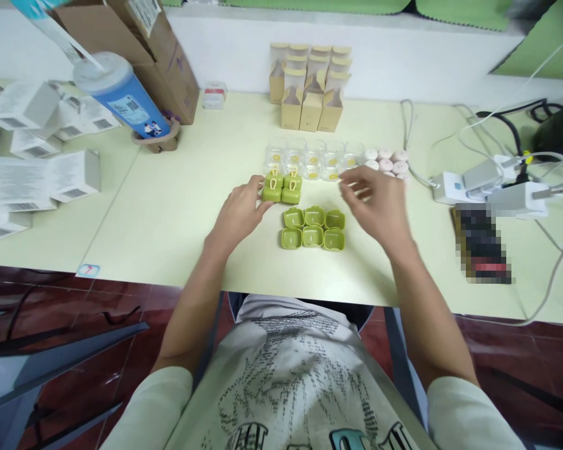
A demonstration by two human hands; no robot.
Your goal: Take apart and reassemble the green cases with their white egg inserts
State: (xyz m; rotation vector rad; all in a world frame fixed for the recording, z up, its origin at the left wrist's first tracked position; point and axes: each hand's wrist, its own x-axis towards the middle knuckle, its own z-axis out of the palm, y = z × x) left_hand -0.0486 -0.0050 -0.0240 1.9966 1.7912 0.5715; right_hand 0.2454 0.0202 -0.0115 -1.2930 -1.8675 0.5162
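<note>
My left hand (pixel 239 209) is at the left side of a small cluster of green lidded pieces with pale yellow loops (pixel 291 190). Its thumb and index finger close around the corner of the leftmost green piece (pixel 271 192). My right hand (pixel 375 200) hovers right of the clear small cups (pixel 313 172), fingers bent and apart, slightly blurred, with nothing visible in them. Between the hands, several hollow green cups (pixel 313 236) stand in two rows, open side up. The clear cups have yellow marks inside. Beside them sit pale pink round pieces (pixel 385 165), partly covered by my right hand.
Open cardboard boxes (pixel 311 109) stand in rows by the wall. At left are a blue tumbler (pixel 131 103), a brown carton (pixel 178 81) and white boxes (pixel 19 178). Chargers with cables (pixel 516 197) and a blurred-out dark item (pixel 483 244) lie right.
</note>
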